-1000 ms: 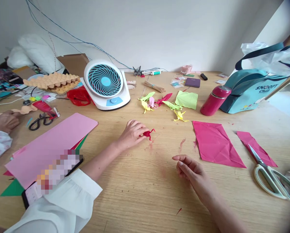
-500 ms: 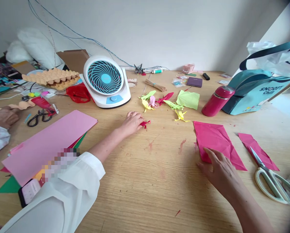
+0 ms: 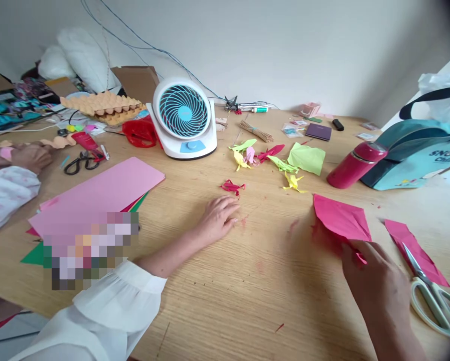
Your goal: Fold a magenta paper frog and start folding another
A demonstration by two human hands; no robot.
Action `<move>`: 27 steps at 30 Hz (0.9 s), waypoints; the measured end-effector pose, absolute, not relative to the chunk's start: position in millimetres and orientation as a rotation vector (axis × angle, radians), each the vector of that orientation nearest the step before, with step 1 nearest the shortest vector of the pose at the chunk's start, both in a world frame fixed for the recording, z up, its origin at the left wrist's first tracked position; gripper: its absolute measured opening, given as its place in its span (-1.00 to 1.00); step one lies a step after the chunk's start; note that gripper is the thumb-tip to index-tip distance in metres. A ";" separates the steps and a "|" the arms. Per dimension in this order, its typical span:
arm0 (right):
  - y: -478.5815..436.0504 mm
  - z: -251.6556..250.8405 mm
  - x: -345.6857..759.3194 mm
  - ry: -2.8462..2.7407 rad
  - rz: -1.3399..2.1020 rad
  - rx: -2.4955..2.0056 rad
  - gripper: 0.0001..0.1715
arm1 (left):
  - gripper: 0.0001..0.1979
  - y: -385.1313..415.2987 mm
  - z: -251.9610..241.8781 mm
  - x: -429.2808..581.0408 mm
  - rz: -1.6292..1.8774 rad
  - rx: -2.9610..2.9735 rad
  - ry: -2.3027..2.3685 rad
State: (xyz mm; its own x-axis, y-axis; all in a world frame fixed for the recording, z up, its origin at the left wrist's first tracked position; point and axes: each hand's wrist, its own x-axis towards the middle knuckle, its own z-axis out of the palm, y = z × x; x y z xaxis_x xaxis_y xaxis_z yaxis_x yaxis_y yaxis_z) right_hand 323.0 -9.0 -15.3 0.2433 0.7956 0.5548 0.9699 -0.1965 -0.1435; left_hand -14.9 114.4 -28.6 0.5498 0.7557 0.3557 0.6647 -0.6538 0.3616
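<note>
- Pinching the magenta sheet [image 3: 341, 218] by its near edge with the fingers of the right hand [image 3: 377, 278], presumably for being the closest edge.
- Curving near that grip above the counter [image 3: 209, 321], probably from finger pressure on thin paper.
- Resting the left hand [image 3: 219, 219] just beside the folded red figure [image 3: 232, 187], spreading its fingers slightly around nothing, perhaps for steadiness.
- Lying right of the sheet, tips over the magenta strip [image 3: 411, 243]: scissors [image 3: 429, 300], apparently for easy reach.
</note>
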 end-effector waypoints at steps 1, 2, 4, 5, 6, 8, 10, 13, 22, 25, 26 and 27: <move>-10.8 -9.7 318.4 -1.561 -0.559 -1.984 -0.82 | -0.63 114.0 -30.4 -13.5 0.727 2.596 1.207; -12.9 -4.4 314.0 -1.526 -0.614 -1.900 -0.83 | -0.65 114.3 -32.2 -13.0 0.728 2.592 1.211; -17.6 3.7 306.1 -1.501 -0.687 -1.747 -0.85 | -0.68 115.6 -35.5 -14.0 0.739 2.584 1.219; -19.8 6.2 302.5 -1.499 -0.705 -1.680 -0.85 | -0.68 115.9 -37.0 -15.0 0.748 2.578 1.224; -21.9 7.8 298.9 -1.502 -0.704 -1.624 -0.84 | -0.69 115.9 -38.3 -16.2 0.759 2.571 1.228; -25.5 8.9 291.1 -1.510 -0.661 -1.541 -0.81 | -0.69 114.9 -40.2 -18.0 0.784 2.559 1.230; -28.7 8.2 282.1 -1.546 -0.583 -1.476 -0.76 | -0.70 113.2 -41.0 -19.0 0.807 2.549 1.226; -32.7 5.9 268.3 -1.695 -0.371 -1.302 -0.66 | -0.72 112.8 -40.5 -20.3 0.823 2.525 1.254; -35.8 -1.3 251.4 -1.927 -0.029 -0.969 -0.56 | -0.63 184.5 -22.7 -21.9 0.753 2.556 1.415; -35.9 -3.8 250.5 -1.946 -0.010 -0.999 -0.60 | -0.60 213.9 -15.9 -15.6 0.631 2.620 1.370; -35.8 -4.2 250.2 -1.954 -0.010 -1.005 -0.60 | -0.59 219.8 -14.5 -13.3 0.589 2.636 1.357; -35.7 -4.3 249.9 -1.960 -0.012 -1.008 -0.61 | -0.60 223.4 -13.5 -11.0 0.550 2.647 1.347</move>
